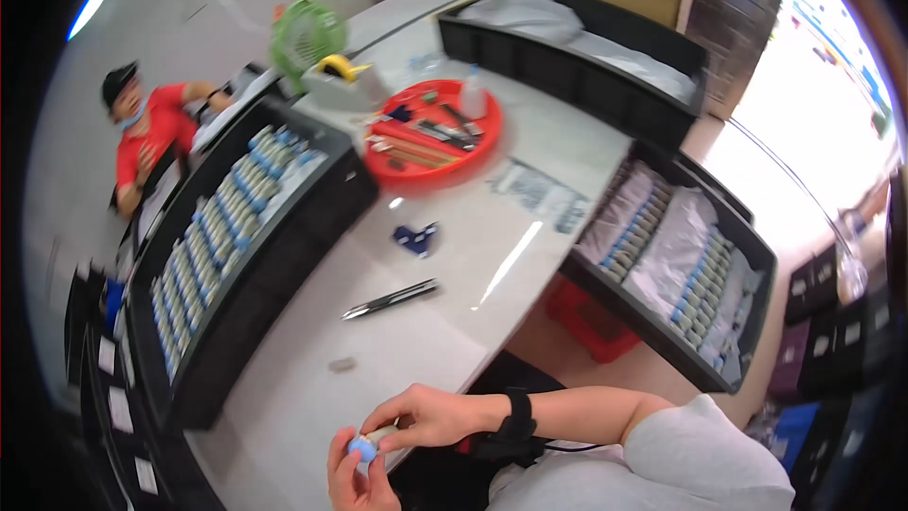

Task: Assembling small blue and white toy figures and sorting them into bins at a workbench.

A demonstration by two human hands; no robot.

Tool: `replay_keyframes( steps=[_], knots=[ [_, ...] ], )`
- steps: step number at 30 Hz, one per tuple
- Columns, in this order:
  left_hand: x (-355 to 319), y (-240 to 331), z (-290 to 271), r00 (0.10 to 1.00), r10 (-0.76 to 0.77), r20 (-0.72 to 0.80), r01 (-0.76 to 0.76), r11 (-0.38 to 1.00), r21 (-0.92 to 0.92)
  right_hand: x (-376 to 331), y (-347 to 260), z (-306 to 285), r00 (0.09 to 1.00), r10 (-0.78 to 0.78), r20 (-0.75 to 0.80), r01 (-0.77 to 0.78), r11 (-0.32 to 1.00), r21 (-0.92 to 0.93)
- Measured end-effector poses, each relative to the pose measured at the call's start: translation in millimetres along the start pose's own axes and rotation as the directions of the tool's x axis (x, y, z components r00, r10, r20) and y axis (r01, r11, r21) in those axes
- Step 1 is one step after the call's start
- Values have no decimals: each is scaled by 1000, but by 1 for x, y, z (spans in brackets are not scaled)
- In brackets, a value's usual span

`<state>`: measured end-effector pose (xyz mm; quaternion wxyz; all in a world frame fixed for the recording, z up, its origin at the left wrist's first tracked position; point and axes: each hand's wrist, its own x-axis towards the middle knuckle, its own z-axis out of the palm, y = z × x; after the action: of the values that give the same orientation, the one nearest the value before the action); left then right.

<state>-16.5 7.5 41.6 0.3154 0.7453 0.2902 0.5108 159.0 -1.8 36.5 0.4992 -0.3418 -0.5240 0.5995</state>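
Near the bottom of the head view, both hands meet over one small part [363,450] with a rounded light blue end and a beige body. My left hand [354,486] grips the blue end between its fingers. From the right, my right hand [427,415] pinches the beige body with thumb and fingertips; a black band circles that wrist. Just beyond the hands, a small greyish piece [341,364] lies on the white table [303,416]. Farther off are a pair of metal tweezers [390,300] and a dark blue scrap [414,239] with white spots.
A black crate [293,265] of blue-and-beige parts in rows stands left; another crate [653,322] sits right. Behind are a red round tray [426,176] of tools, a tape dispenser [345,90], a green fan [308,43] and a long black bin [558,76]. A person [151,137] works far left.
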Motion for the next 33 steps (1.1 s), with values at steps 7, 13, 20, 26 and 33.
replay_keyframes(
  steps=[7,13,20,26,33],
  knots=[
    [10,8,48,978,-204,49,197,973,121,-152,-31,-128,684,-252,-684,80,959,-274],
    [6,-22,72,992,-114,-54,125,951,283,-378,-20,-265,-258,-536,-804,-622,729,-287],
    [10,-20,80,994,15,106,-67,859,508,-534,31,-351,-383,-608,-695,-871,489,52],
    [8,-20,81,992,-13,128,-58,843,534,-544,64,-392,-465,-469,-751,-828,530,181],
    [9,-17,84,985,3,171,-99,825,556,-545,73,-409,-372,-351,-859,-812,571,118]
  ],
)
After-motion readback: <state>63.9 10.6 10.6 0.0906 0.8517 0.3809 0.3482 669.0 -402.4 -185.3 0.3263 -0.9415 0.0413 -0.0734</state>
